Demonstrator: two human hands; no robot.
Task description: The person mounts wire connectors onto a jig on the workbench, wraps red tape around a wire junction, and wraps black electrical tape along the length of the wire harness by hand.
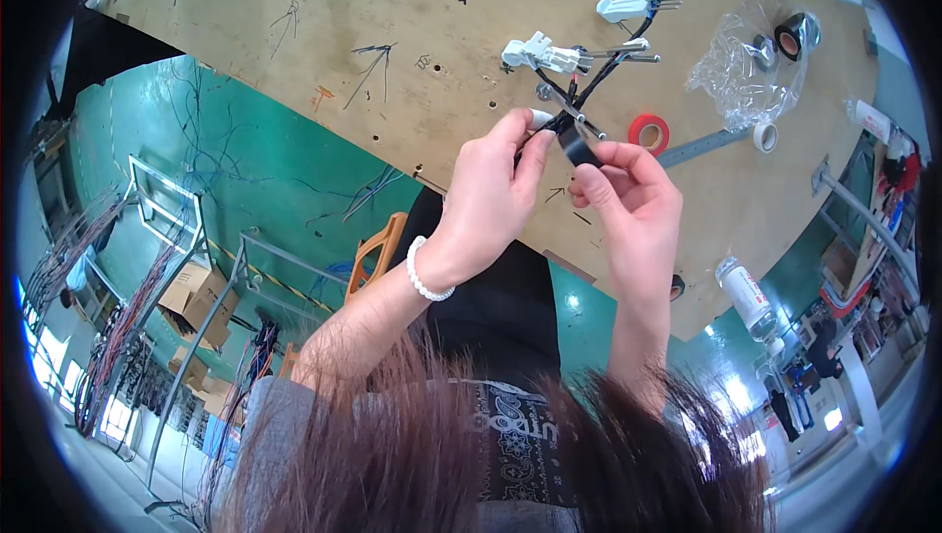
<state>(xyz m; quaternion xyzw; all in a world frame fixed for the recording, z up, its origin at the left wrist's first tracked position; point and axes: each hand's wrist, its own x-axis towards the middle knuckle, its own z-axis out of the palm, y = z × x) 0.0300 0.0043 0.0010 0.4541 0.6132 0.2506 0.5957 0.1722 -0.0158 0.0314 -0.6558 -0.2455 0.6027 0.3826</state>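
Over the near part of the wooden board, my left hand [496, 189] pinches a bundle of dark wires [561, 123] close to where its branches meet. My right hand [633, 194] grips a roll of black tape [579, 147] right beside that bundle. The wires fork away from me to a white connector holder [543, 52] and to another white holder [625, 7] farther right. Metal pins [638, 57] stand by the branches. Part of the bundle is hidden behind my left fingers.
A red tape roll [648, 131], a steel ruler [702, 147] and a small white roll [765, 137] lie to the right. Beyond them are a clear plastic bag [741, 72] and a black tape roll [788, 40]. A plastic bottle [748, 297] stands at the right. An orange chair [378, 248] is at the left.
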